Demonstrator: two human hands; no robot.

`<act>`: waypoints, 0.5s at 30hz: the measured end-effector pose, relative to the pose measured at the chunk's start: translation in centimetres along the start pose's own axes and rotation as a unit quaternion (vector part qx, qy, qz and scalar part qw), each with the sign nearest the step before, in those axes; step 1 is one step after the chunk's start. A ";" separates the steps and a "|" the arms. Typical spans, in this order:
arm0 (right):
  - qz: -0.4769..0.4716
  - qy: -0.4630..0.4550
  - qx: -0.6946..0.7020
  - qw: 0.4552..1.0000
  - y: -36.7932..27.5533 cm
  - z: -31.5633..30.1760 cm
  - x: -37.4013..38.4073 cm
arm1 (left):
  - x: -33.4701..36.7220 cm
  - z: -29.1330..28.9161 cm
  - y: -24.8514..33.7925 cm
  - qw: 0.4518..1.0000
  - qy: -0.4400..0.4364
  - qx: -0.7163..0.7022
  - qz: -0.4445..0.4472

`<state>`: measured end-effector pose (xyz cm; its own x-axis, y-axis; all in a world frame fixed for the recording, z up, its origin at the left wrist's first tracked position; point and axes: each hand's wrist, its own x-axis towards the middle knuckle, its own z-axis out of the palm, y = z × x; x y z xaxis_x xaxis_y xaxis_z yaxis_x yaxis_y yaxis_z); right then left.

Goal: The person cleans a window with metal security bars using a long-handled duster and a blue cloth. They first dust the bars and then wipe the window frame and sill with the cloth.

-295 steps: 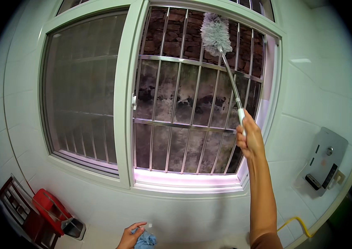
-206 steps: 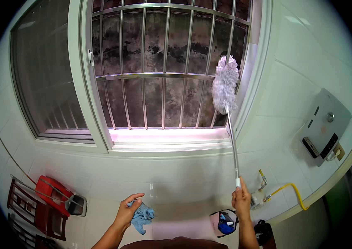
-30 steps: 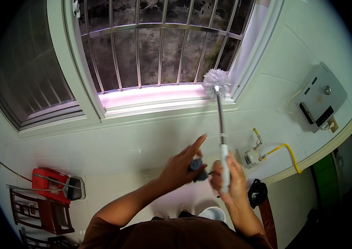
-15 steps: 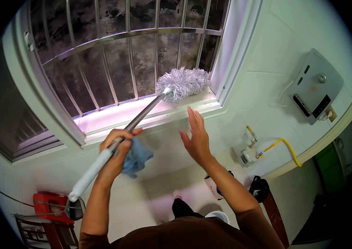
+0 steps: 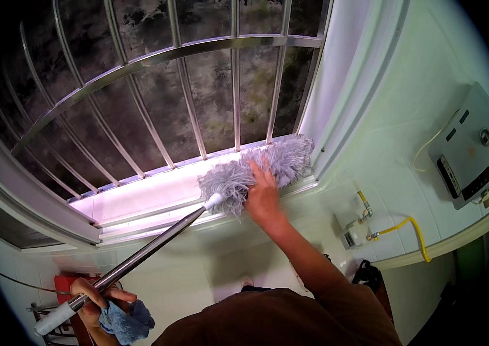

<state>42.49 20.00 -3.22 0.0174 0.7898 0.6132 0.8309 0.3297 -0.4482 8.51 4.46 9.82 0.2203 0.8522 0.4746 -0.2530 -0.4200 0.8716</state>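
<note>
My left hand (image 5: 95, 304) grips the white-ended handle of a long metal duster pole (image 5: 140, 258) at the lower left, and a crumpled blue cloth (image 5: 124, 320) is bunched in the same hand. The pole slants up to a fluffy grey duster head (image 5: 282, 162) that lies on the pale window sill (image 5: 140, 199). My right hand (image 5: 263, 195) rests flat on the duster head, fingers spread and pressing into the fibres. Behind the sill stands a metal window grille (image 5: 198, 98) with vertical bars.
A white window frame (image 5: 336, 109) runs up on the right. A grey wall-mounted box (image 5: 466, 153) hangs on the tiled wall at far right. Below it sit a small valve fitting (image 5: 355, 235) and a yellow hose (image 5: 409, 228). A red object (image 5: 62, 284) lies at lower left.
The duster passed from my right hand to my left. Its head dropped onto the sill, and my right hand, free half a second ago, moved onto the head.
</note>
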 end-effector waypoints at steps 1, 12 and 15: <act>-0.018 -0.048 -0.048 0.998 0.2 0.0 -0.2 | 0.1 -0.4 -0.4 1.000 0.012 -0.007 -0.002; -0.024 0.093 0.012 0.995 1.0 8.2 6.6 | 7.2 -1.5 0.5 0.963 -0.167 0.209 0.042; -0.006 0.097 0.095 0.991 0.5 6.6 10.3 | 9.0 -0.7 -0.3 0.957 -0.171 0.200 0.122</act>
<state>39.45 31.70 -1.41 0.1303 0.6774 0.7240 0.7122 0.4441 -0.5436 9.88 12.53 13.73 0.5128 0.5898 0.6238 0.0287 -0.7380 0.6742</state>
